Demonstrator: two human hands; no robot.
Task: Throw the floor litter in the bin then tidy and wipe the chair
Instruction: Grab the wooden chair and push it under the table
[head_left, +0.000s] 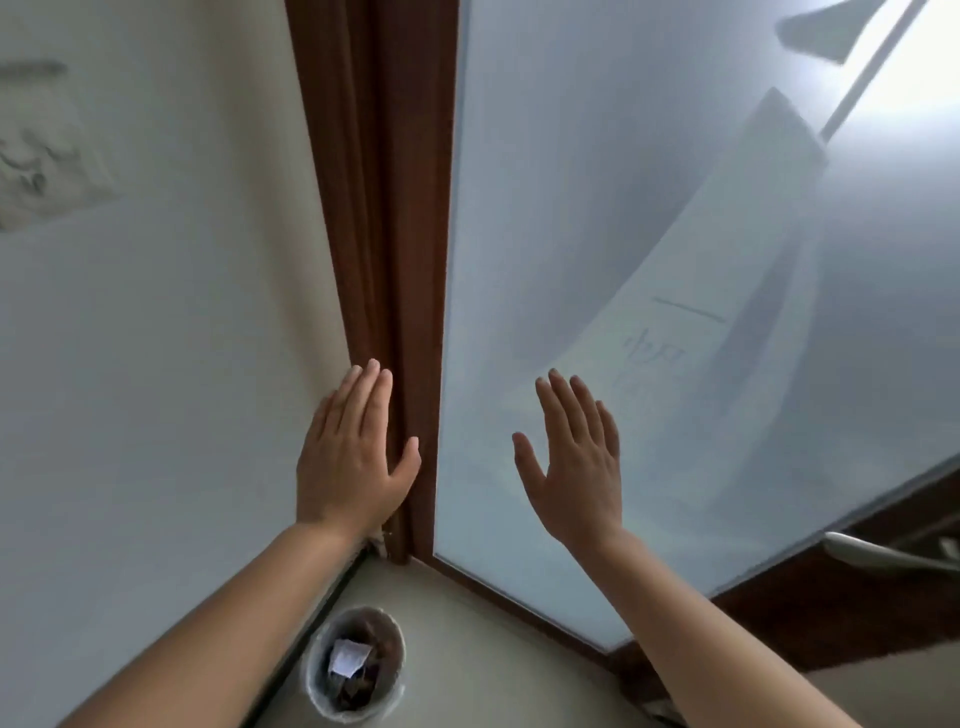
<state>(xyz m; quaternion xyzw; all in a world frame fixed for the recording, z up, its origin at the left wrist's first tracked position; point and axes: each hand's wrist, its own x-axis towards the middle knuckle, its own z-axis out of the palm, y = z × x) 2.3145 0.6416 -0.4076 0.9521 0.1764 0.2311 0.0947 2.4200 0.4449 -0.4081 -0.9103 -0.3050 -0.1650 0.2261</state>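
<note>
On the far left there's the pale wall (156, 338), and my left hand (350, 457) is spread flat with fingers released, holding nothing, right where the wall meets the brown door frame (389, 208). Down near me between my forearms sits the bin (356, 665) on the floor, white crumpled paper (349, 659) lying inside it. To the right my right hand (574, 467) is up, open and empty, in front of the frosted glass door (597, 182), with the metal door handle (878, 555) at the far right.

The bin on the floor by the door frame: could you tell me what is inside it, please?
Inside the bin lies a crumpled white paper on top of dark brown litter. Whatever sits beneath that is covered, so the bottom cannot be seen.
</note>
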